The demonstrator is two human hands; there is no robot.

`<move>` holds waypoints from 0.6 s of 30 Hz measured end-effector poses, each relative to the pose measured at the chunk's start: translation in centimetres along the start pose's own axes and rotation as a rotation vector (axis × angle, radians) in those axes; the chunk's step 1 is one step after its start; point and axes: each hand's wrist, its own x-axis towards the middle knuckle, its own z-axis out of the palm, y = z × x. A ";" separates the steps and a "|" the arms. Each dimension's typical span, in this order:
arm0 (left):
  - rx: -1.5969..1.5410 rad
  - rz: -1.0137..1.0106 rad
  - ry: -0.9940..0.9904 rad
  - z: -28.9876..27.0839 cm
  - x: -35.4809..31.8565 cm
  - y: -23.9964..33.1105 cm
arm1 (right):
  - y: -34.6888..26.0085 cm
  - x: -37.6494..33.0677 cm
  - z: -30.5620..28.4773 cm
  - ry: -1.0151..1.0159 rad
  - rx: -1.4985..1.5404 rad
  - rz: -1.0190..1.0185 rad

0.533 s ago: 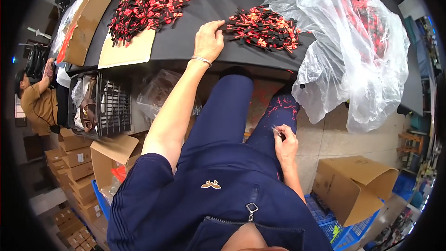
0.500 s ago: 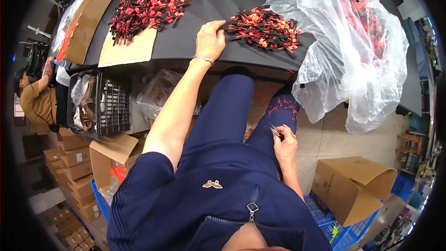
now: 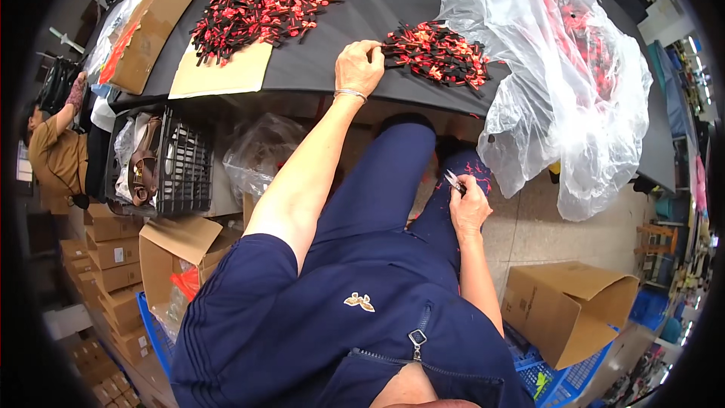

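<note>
My left hand (image 3: 358, 69) reaches over the table edge, its fingers pinched together at the left end of a small pile of black-and-red ribbon pieces (image 3: 438, 54). Whatever sits between those fingertips is too small to make out. Above my right thigh, my right hand (image 3: 470, 208) is closed around thread snips (image 3: 455, 180), whose silver blades point up and to the left. Red thread scraps (image 3: 474, 170) cling to the trouser leg beside the snips. A larger heap of the same ribbon pieces (image 3: 264, 11) lies on a cardboard sheet (image 3: 219, 79) farther left.
A clear plastic bag (image 3: 529, 113) with red pieces inside hangs over the table's right edge. Below left are a black crate (image 3: 187, 166) and an opened carton (image 3: 177, 238). Another carton (image 3: 566, 306) rests on a blue crate at right. A person (image 3: 60, 155) is at far left.
My right hand has risen forward along the thigh with the snips, and their blades show more plainly. The left hand's fingers have curled in at the pile's edge. The view has shifted slightly.
</note>
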 end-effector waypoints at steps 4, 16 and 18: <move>0.056 -0.077 -0.040 -0.2 0.0 0.3 | -0.5 0.8 1.3 -0.005 0.083 -0.027; -0.003 -0.079 0.018 -0.6 0.0 0.6 | -1.7 3.0 4.1 -0.063 0.262 0.063; -0.014 -0.076 0.023 -0.6 0.0 0.5 | -1.6 3.2 4.4 -0.054 0.268 0.055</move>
